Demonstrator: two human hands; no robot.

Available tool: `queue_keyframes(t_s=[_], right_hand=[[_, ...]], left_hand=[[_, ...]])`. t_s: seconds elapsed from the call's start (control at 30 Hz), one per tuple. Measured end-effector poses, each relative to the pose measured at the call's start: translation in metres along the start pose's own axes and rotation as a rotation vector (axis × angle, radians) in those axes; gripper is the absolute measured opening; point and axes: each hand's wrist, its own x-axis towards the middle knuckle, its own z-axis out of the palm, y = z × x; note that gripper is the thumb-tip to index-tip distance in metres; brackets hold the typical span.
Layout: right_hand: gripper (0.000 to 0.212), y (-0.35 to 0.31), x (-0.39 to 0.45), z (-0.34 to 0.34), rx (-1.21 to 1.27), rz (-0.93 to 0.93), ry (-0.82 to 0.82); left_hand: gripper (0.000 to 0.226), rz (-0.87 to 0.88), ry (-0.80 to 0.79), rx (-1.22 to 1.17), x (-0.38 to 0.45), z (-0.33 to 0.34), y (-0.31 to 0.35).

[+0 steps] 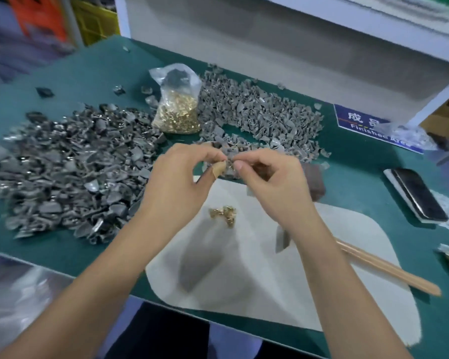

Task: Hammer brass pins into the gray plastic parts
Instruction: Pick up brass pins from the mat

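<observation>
- Green counter (pixel 83 73): front edge runs diagonally across the lower left; bare green strip along the far left side.
- Dark gray parts pile (pixel 70 172) spreads wide on the left, nearly reaching the left arm.
- Clear bag of brass pins (pixel 178 110) stands upright between the two piles, top open and crumpled.
- Left hand (pixel 182 174): fingers curled, thumb and forefinger pinching a small gray plastic part (pixel 230 152) raised above the counter; tan tape on the thumb tip.
- Loose brass pins (pixel 223 215) lie in a small cluster on the pale mat (pixel 257 281), below both hands, with open mat around them.
- Right hand (pixel 272 177): fingers curled, fingertips meeting the same part from the right; whether a pin sits between them is too blurred to tell.
- Lighter gray parts pile (pixel 257 112) sits behind the hands, against the white shelf base.
- Hammer (pixel 386 270): wooden handle lies across the mat's right edge; head mostly hidden by the right forearm.
- Phone (pixel 417 195) rests at far right, well apart from the mat.
- Blue sign (pixel 358 120) at the right rear.
</observation>
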Motion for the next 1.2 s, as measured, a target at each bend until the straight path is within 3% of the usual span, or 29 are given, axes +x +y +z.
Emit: queue_keyframes(t_s=[0.3,0.63,0.8,0.93,1.07,1.2], right_hand=[[0.006,-0.045,0.035,0.119,-0.153,-0.19,-0.329],[0.006,-0.048,0.045,0.157,-0.249,-0.2,-0.409],[0.006,-0.047,0.044,0.143,-0.297,-0.207,-0.408],[0.006,-0.031,0.037,0.105,-0.292,-0.201,-0.386],[0.008,-0.005,0.019,0.051,-0.368,-0.106,-0.372],[0.009,0.02,-0.003,0.002,-0.362,-0.007,-0.387]], left_hand=[[0.012,-0.244,0.219,0.291,-0.049,-0.08,-0.067],[0.02,-0.334,0.163,0.33,-0.06,-0.102,-0.08],[0.023,-0.253,0.142,0.248,-0.066,-0.105,-0.061],[0.025,-0.211,0.009,0.047,-0.067,-0.08,-0.044],[0.021,-0.23,-0.144,-0.06,-0.07,-0.041,-0.035],[0.019,-0.264,-0.19,-0.087,-0.068,-0.009,-0.03]])
